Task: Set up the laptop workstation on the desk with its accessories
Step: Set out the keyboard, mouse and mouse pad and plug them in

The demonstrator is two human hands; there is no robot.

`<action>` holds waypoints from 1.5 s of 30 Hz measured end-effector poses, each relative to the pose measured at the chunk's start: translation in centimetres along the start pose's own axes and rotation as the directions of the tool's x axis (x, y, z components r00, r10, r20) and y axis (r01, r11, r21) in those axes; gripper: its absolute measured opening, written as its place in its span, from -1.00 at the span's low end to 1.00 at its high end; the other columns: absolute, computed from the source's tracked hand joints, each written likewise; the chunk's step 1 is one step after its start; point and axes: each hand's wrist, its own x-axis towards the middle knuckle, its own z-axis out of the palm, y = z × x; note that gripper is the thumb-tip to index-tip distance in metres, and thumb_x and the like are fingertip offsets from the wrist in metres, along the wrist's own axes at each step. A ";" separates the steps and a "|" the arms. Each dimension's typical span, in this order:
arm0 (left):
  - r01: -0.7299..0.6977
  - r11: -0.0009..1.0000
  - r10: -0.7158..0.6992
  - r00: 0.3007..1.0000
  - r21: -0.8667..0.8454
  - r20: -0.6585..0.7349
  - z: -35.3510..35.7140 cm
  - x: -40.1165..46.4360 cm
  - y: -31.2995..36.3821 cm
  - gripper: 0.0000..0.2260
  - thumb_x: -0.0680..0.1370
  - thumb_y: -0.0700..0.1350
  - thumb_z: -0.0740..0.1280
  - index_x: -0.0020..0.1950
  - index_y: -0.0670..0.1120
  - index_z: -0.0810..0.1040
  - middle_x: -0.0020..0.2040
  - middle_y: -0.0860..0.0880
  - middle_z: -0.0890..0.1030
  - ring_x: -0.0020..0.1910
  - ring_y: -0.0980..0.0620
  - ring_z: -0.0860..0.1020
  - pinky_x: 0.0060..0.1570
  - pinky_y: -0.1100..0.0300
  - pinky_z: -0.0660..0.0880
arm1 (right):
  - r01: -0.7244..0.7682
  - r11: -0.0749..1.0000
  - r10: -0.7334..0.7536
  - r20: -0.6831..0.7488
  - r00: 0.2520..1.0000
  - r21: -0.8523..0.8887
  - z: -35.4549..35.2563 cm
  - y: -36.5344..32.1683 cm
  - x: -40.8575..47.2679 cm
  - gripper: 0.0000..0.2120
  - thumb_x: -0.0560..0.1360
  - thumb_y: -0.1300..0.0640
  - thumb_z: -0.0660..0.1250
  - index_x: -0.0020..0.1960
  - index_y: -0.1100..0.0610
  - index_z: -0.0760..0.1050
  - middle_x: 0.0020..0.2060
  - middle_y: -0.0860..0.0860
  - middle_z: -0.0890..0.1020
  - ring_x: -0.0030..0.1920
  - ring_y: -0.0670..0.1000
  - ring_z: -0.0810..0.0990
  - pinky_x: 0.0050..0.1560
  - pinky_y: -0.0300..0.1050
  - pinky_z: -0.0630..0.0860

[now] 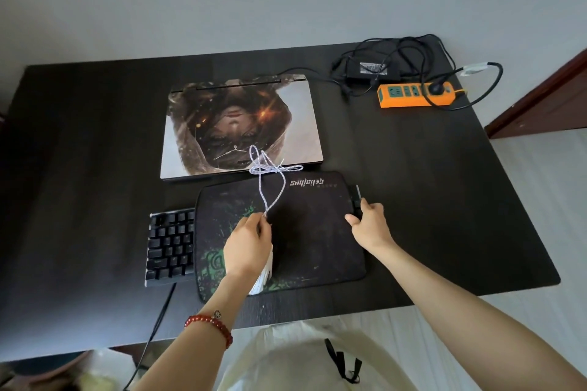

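Left hand [249,240] pinches the braided white cable [270,190], which runs away from the grip toward the closed laptop [238,124], bunching at its near edge, while the right hand [370,219] clamps the mouse pad [286,232] at its right edge, near a small dark item there.

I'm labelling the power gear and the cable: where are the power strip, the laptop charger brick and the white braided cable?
power strip [409,98]: head view, orange side wall.
laptop charger brick [372,68]: head view, its label.
white braided cable [275,197]: head view, hanging loop.
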 end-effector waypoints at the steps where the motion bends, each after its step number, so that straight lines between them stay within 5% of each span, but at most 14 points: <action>1: 0.004 1.000 -0.004 1.000 -0.003 0.003 0.0 0.0 -0.1 -0.82 0.57 -0.11 0.15 -0.20 -0.04 0.46 -0.27 0.03 0.48 -0.32 -0.05 0.44 -0.33 0.16 0.31 | 0.014 0.998 -0.016 -0.037 0.999 -0.067 0.0 0.0 -0.1 -0.48 0.57 0.08 0.18 0.45 0.24 0.14 0.32 0.22 0.32 0.31 0.22 0.33 0.23 0.01 0.36; 9: -0.032 0.998 0.030 0.999 -0.056 -0.038 -0.3 -0.2 0.0 -0.81 0.59 -0.12 0.15 -0.14 -0.11 0.51 -0.23 -0.01 0.50 -0.31 -0.09 0.46 -0.31 0.13 0.37 | 0.019 0.974 -0.062 -0.182 0.981 -0.225 0.9 -0.8 -2.4 -0.54 0.52 0.03 0.24 0.36 0.18 0.32 0.23 0.17 0.37 0.25 0.17 0.34 0.14 0.06 0.43; 15: -0.086 0.991 0.081 0.995 -0.101 -0.059 -1.6 0.4 0.7 -0.80 0.59 -0.15 0.16 -0.22 -0.10 0.45 -0.31 0.00 0.43 -0.38 -0.03 0.38 -0.37 0.18 0.24 | -0.139 0.938 0.198 -0.164 0.966 0.317 1.1 -2.8 -2.6 -0.71 0.53 0.14 0.26 0.20 0.22 0.36 0.17 0.18 0.47 0.16 0.17 0.47 0.21 0.12 0.43; 18: -0.120 0.982 0.111 0.992 -0.143 -0.066 -2.2 0.5 1.9 -0.78 0.58 -0.16 0.16 -0.26 -0.10 0.41 -0.33 0.00 0.43 -0.37 -0.06 0.40 -0.35 0.16 0.26 | -0.040 0.945 0.105 -0.187 0.977 0.323 0.3 -3.4 -3.7 -0.89 0.55 0.23 0.18 0.05 0.16 0.28 -0.03 0.12 0.52 -0.06 0.08 0.53 -0.08 -0.08 0.46; 21: -0.158 0.969 0.144 0.986 -0.188 -0.088 -2.4 0.8 4.0 -0.79 0.57 -0.16 0.17 -0.26 -0.13 0.44 -0.32 -0.04 0.46 -0.33 -0.11 0.43 -0.32 0.14 0.29 | 0.137 0.963 -0.044 -0.365 0.930 0.234 -2.2 -3.2 -4.7 -0.87 0.55 0.27 0.17 0.07 0.12 0.31 -0.17 -0.03 0.49 -0.12 0.01 0.56 -0.16 -0.17 0.46; 27: -0.249 0.942 0.246 0.968 -0.225 -0.043 -0.5 1.3 10.2 -0.73 0.57 -0.14 0.16 -0.34 -0.05 0.26 -0.35 -0.04 0.41 -0.33 -0.11 0.36 -0.31 0.07 0.29 | 0.156 0.972 -0.031 -0.562 0.827 0.176 -11.6 2.8 -3.1 -0.78 0.57 0.25 0.15 0.20 0.15 0.39 0.09 0.12 0.59 0.10 0.13 0.55 -0.01 -0.09 0.38; 38: -0.078 0.961 0.062 0.996 -0.266 -0.069 8.5 3.8 19.3 -0.68 0.56 -0.14 0.13 -0.41 -0.02 0.26 -0.46 0.01 0.37 -0.44 0.00 0.31 -0.35 0.13 0.27 | -0.082 0.961 0.194 -0.434 0.880 0.263 -18.5 16.9 7.3 -0.67 0.53 0.34 0.15 0.27 0.17 0.37 0.24 0.16 0.50 0.24 0.18 0.47 0.11 0.04 0.42; 45: 0.057 0.948 -0.120 0.975 -0.313 -0.187 9.4 6.1 19.4 -0.78 0.56 -0.15 0.10 -0.20 -0.02 0.48 -0.38 0.12 0.50 -0.36 0.08 0.44 -0.26 0.17 0.27 | -0.204 0.919 0.324 -0.351 0.879 0.337 -18.0 21.6 10.0 -0.67 0.51 0.35 0.13 0.26 0.20 0.37 0.21 0.20 0.51 0.21 0.23 0.46 0.16 0.07 0.40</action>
